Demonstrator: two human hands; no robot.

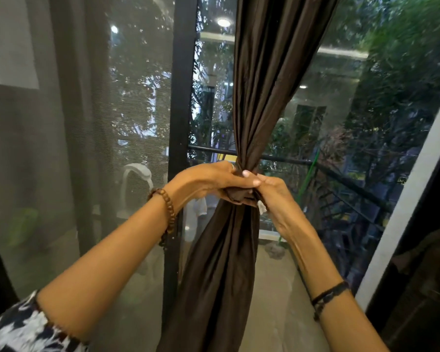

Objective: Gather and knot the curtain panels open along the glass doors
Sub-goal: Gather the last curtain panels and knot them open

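While both hands close on it at mid-frame, one brown curtain panel (259, 97) hangs gathered into a single bunch, pinched to a knot (239, 195) just below centre.

Hands — two: left hand (208, 180) wraps over the knot from the left, right hand (269, 191) grips it from the right, the two touching. Bracelets — one beaded (169, 212) on the left wrist, one dark cord (328, 297) on the right forearm. One sheer curtain (69, 148) covers the left third of the frame. One black door frame (181, 97) stands just left of the panel.

Knot mostly hidden under the fingers; panel cut off at top and bottom edges. Glass (341, 123) to the right of the panel lies uncovered — open room there up to a pale wall edge (417, 186) at right.
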